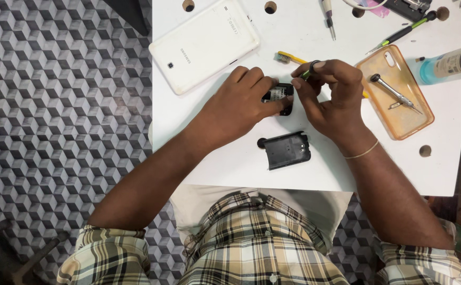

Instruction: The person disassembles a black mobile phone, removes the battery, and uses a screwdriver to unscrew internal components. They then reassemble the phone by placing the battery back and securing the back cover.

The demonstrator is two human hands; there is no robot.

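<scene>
Single head view, looking steeply down from above the person's lap onto the white perforated tabletop (pixel 230 163). Close range; tabletop fills upper right, cube-patterned grey floor (pixel 56 105) lies left of it.

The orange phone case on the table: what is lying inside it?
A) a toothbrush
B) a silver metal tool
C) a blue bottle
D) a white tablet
B: a silver metal tool lies inside the orange phone case, to the right of both hands.
</scene>
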